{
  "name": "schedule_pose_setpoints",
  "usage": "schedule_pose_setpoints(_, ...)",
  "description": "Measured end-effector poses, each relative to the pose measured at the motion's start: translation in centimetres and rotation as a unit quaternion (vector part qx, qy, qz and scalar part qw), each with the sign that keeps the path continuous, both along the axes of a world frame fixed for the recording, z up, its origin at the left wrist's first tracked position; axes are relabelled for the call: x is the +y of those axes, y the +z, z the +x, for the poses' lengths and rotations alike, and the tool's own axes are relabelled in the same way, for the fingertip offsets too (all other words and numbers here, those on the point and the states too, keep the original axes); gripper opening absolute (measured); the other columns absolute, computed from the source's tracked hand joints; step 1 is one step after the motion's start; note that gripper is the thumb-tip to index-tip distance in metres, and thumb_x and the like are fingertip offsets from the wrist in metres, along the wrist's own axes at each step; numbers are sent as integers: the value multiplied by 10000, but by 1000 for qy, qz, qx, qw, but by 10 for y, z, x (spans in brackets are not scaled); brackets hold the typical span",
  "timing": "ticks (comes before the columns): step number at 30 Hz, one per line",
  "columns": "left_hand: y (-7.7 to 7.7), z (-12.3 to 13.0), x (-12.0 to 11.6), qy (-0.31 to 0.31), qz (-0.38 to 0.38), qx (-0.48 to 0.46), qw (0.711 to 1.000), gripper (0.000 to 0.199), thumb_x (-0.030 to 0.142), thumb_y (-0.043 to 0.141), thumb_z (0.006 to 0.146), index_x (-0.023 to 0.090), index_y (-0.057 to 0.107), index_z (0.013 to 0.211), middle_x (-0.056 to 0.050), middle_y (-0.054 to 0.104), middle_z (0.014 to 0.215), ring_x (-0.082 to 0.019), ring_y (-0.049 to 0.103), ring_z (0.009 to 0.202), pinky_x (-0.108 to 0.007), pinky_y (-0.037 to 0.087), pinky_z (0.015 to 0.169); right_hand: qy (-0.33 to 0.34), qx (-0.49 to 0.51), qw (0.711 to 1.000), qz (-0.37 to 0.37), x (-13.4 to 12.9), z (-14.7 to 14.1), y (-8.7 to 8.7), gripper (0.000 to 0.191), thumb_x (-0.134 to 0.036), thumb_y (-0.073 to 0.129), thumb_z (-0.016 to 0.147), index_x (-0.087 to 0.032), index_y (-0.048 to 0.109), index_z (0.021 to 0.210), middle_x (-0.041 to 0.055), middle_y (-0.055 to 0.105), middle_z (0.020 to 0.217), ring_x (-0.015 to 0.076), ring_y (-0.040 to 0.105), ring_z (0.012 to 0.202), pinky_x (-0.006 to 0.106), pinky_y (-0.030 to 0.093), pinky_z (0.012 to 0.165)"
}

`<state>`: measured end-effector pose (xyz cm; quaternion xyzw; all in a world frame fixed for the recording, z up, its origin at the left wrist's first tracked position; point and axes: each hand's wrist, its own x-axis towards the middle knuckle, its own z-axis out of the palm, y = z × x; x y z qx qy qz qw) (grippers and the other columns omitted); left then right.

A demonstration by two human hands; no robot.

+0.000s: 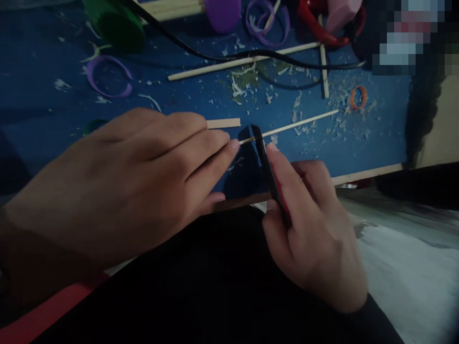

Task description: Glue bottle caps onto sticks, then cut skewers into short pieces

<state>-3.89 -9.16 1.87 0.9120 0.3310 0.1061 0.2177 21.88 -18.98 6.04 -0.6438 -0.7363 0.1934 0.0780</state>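
Observation:
My left hand (143, 177) lies over the blue table with its fingers held together, its fingertips pressing a thin wooden stick (301, 123) near one end. My right hand (311, 224) is closed around a black and red cutter knife (267, 165). The knife's tip end lies across the stick, just right of my left fingertips. Whether the blade has cut into the wood cannot be made out. From under my left fingers sticks out the end of a flat wooden strip (224, 123); its other end is hidden.
Shavings litter the blue tabletop (208, 102). A black cable (193, 51) crosses behind, over a longer wooden stick (215, 68). Around lie a purple ring (90, 76), an orange ring (358, 97), a green tube-like object (118, 26) and a red ring-shaped object (311, 28). The table's front edge (369, 174) is close.

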Motion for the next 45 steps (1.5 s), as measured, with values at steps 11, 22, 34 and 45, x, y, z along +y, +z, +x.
schedule_pose_setpoints(11, 9, 37, -30, -2, -18, 37, 999, 775, 455, 488, 1125, 107, 329, 1799, -178, 323, 1884, -453, 276, 1771, -720, 318, 1442, 21, -29, 999, 25, 3, 0, -5, 690, -162, 498, 1051, -198, 472, 1740, 149, 603, 1287, 265, 698, 991, 379, 709, 708)
schedule_pose_setpoints(22, -15, 76, -64, 138, 58, 20, 988, 792, 362, 506, 1121, -19, 274, 1774, -305, 308, 1854, -434, 276, 1776, -644, 293, 1458, 42, -46, 997, 48, 3, 3, -9, 645, -196, 492, 1082, -165, 479, 1726, 159, 609, 1251, 239, 662, 880, 360, 629, 651)
schedule_pose_setpoints(34, -24, 87, -64, 159, 63, 12, 985, 806, 408, 510, 1132, -42, 280, 1761, -317, 318, 1847, -429, 267, 1780, -619, 259, 1481, 48, -110, 992, 37, -5, 1, -3, 662, -211, 484, 1094, -177, 437, 1753, 168, 618, 1265, 258, 682, 896, 352, 609, 612)
schedule_pose_setpoints(45, -28, 86, -64, 153, 60, 5, 986, 810, 404, 484, 1145, -50, 244, 1771, -317, 286, 1857, -433, 245, 1783, -625, 246, 1485, 54, -136, 989, 34, 2, -2, -2, 687, -197, 460, 1091, -181, 399, 1775, 172, 601, 1272, 246, 663, 882, 358, 629, 654)
